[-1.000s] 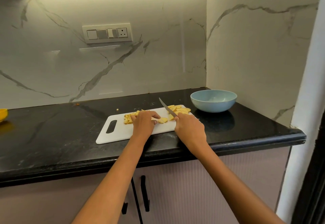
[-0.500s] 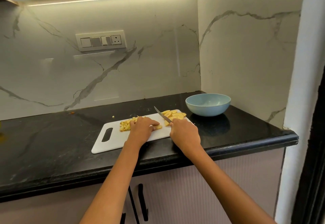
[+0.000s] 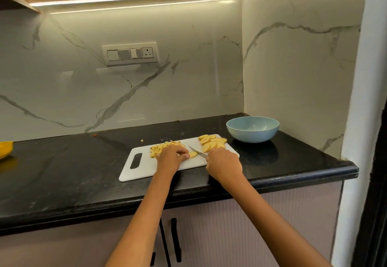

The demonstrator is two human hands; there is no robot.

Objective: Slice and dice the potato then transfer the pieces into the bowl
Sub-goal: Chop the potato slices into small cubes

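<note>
A white cutting board (image 3: 146, 168) lies on the black counter. Several round potato slices (image 3: 212, 143) are piled at its right end, and a heap of small diced pieces (image 3: 161, 148) lies at its middle. My left hand (image 3: 170, 158) presses a potato slice (image 3: 193, 154) flat on the board. My right hand (image 3: 224, 165) grips a knife (image 3: 196, 151) whose blade lies low across that slice. The light blue bowl (image 3: 252, 129) stands to the right of the board, and I see nothing inside it.
The black counter (image 3: 73, 172) ends at a rounded front edge, with cabinet doors below. Marble walls close the back and the right side. A yellow object (image 3: 5, 149) sits at the far left edge. A small potato bit (image 3: 142, 140) lies behind the board.
The knife blade has come down from a raised tilt onto the slice under my left hand. The view has tilted upward, so the board appears lower in the frame.
</note>
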